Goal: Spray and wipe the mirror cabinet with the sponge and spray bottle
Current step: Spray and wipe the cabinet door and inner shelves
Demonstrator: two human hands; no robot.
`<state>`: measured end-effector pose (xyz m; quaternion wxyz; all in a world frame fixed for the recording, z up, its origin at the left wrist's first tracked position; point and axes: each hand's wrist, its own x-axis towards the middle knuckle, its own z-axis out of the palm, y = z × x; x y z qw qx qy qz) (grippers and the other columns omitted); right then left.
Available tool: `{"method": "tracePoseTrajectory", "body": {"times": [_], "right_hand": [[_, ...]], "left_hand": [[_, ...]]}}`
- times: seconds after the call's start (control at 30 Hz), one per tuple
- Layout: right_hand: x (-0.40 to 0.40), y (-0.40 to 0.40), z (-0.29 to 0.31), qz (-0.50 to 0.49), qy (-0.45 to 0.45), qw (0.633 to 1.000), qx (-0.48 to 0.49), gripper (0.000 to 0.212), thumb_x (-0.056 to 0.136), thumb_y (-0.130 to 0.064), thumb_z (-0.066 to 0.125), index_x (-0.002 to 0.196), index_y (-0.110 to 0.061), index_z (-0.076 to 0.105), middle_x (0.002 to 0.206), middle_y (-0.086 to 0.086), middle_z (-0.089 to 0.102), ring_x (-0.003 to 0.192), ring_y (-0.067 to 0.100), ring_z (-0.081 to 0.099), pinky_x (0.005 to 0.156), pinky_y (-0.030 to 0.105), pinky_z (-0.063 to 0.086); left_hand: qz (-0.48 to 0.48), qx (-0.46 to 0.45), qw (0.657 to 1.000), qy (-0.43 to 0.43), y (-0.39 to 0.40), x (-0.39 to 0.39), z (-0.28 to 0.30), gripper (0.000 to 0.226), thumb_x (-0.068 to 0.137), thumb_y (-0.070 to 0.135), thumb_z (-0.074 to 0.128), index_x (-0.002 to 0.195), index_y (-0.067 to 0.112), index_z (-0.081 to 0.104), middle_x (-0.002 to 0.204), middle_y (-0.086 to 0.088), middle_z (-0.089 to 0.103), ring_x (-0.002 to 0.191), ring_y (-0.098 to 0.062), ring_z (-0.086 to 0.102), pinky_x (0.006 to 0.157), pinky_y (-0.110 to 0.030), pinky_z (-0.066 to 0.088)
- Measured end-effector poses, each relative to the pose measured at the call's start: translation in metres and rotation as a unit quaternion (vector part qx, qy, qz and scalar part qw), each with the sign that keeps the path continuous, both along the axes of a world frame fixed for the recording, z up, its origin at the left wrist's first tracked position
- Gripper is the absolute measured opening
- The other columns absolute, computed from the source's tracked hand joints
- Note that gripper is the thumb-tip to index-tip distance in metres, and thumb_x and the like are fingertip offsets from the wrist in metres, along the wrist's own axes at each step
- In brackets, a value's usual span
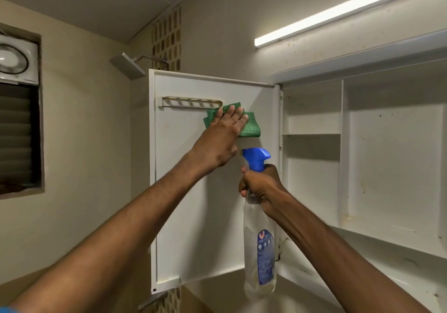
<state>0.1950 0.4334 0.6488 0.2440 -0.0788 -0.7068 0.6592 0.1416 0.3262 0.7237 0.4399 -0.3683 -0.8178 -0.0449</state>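
The left hand point(223, 131) is lying flat with its fingers straight, pressing the green sponge cloth point(250, 126) against the inner face of the open cabinet door point(205, 216). The cloth is sitting high on that door, sticking out past the fingertips to the right and above, its top left corner touching the right end of the slotted holder rail point(188, 101). Below the hand, the door face is lying bare and white down to its bottom edge. The right hand point(262, 187) is gripping the neck of the spray bottle point(260, 247), fingers curled tight round it just beneath the blue trigger head point(256, 158). The bottle is hanging upright, its clear body with the blue label dropping below the fist, and it is standing just in front of the door's hinged edge, near the sponge cloth but apart from it. To the right, the mirror cabinet point(343, 143) is standing open, showing white shelves and an upright divider. A lit tube light point(338, 14) is glowing above it. Off to the left, a shower head point(128, 66) is poking out past the door's top corner, and an exhaust fan point(14, 58) is sitting in the far wall.
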Motion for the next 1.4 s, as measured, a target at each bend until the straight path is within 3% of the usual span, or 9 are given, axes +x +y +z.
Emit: {"method": "tracePoseTrajectory", "body": {"times": [0.23, 0.37, 0.63, 0.83, 0.97, 1.13, 1.4], "right_hand": [[0.002, 0.002, -0.009, -0.003, 0.028, 0.999, -0.016, 0.022, 0.074, 0.007, 0.055, 0.083, -0.013, 0.059, 0.062, 0.006, 0.057, 0.039, 0.015, 0.052, 0.041, 0.019, 0.039], [-0.001, 0.005, -0.017, 0.027, 0.034, 0.999, -0.019, 0.036, 0.071, 0.009, 0.057, 0.099, -0.013, 0.064, 0.082, 0.01, 0.06, 0.051, 0.02, 0.055, 0.047, 0.024, 0.046], [0.001, 0.0, -0.034, -0.041, 0.029, 0.999, 0.01, 0.02, 0.068, 0.005, 0.059, 0.072, -0.014, 0.059, 0.052, 0.0, 0.055, 0.037, 0.014, 0.054, 0.051, 0.028, 0.047], [0.002, -0.003, -0.053, 0.0, 0.03, 0.999, -0.016, 0.035, 0.063, 0.01, 0.06, 0.089, -0.013, 0.063, 0.072, 0.006, 0.06, 0.048, 0.018, 0.055, 0.051, 0.027, 0.047], [0.0, -0.005, -0.068, -0.012, 0.008, 1.0, -0.016, 0.029, 0.063, 0.007, 0.058, 0.079, -0.017, 0.061, 0.064, 0.004, 0.058, 0.041, 0.017, 0.053, 0.044, 0.023, 0.042], [-0.004, -0.004, -0.083, -0.053, -0.007, 0.998, -0.017, 0.019, 0.067, 0.002, 0.063, 0.07, -0.016, 0.059, 0.057, 0.0, 0.058, 0.036, 0.014, 0.054, 0.048, 0.025, 0.044], [-0.002, 0.003, -0.11, -0.042, -0.016, 0.999, -0.023, 0.033, 0.065, 0.007, 0.061, 0.087, -0.018, 0.063, 0.069, 0.002, 0.061, 0.045, 0.016, 0.057, 0.057, 0.034, 0.053]], "left_hand": [[0.007, -0.033, 0.998, -0.047, -0.006, 0.006, -0.005, 0.083, 0.078, -0.005, 0.043, 0.151, 0.016, 0.01, 0.16, -0.002, 0.0, 0.147, -0.018, -0.008, 0.119, -0.035, -0.009], [0.007, -0.05, 0.997, -0.055, -0.009, 0.006, -0.015, 0.078, 0.082, 0.0, 0.04, 0.152, 0.016, 0.007, 0.16, -0.003, -0.003, 0.146, -0.019, -0.011, 0.119, -0.036, -0.01], [0.017, -0.071, 0.994, -0.08, -0.009, 0.013, -0.028, 0.075, 0.085, 0.002, 0.038, 0.152, 0.015, 0.007, 0.16, -0.005, -0.006, 0.146, -0.022, -0.013, 0.119, -0.039, -0.009], [0.023, -0.085, 0.993, -0.079, -0.009, 0.021, -0.048, 0.076, 0.087, 0.004, 0.042, 0.152, 0.013, 0.004, 0.159, -0.006, -0.009, 0.146, -0.024, -0.016, 0.119, -0.04, -0.009], [0.018, -0.087, 0.991, -0.098, -0.008, 0.023, -0.058, 0.076, 0.088, 0.005, 0.042, 0.152, 0.013, 0.003, 0.159, -0.005, -0.01, 0.145, -0.023, -0.017, 0.119, -0.04, -0.01], [0.009, -0.086, 0.991, -0.105, -0.008, 0.023, -0.068, 0.075, 0.087, 0.003, 0.042, 0.152, 0.013, 0.005, 0.16, -0.005, -0.008, 0.146, -0.023, -0.015, 0.119, -0.039, -0.011], [-0.019, -0.065, 0.991, -0.116, -0.006, 0.021, -0.089, 0.077, 0.084, 0.0, 0.041, 0.152, 0.014, 0.007, 0.16, -0.004, -0.006, 0.146, -0.022, -0.015, 0.118, -0.038, -0.012]]}}
